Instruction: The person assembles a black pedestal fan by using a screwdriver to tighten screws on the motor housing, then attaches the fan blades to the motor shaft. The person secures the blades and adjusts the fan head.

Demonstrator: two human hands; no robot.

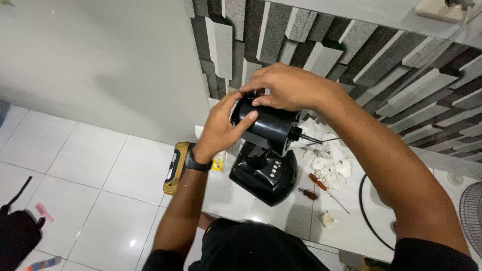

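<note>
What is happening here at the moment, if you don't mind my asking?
A person has both hands around the black motor housing of a small fan. The left hand cups its rear and the right hand covers the top. The housing sits on its black base, with the bare shaft pointing right. Two screwdrivers and crumpled tissues lie on the white floor nearby.

Glossy black fan motor housing and base at centre; yellow-and-black case left of centre; orange-handled screwdriver; grey, black, white stone-pattern wall upper right; white floor tiles.
</note>
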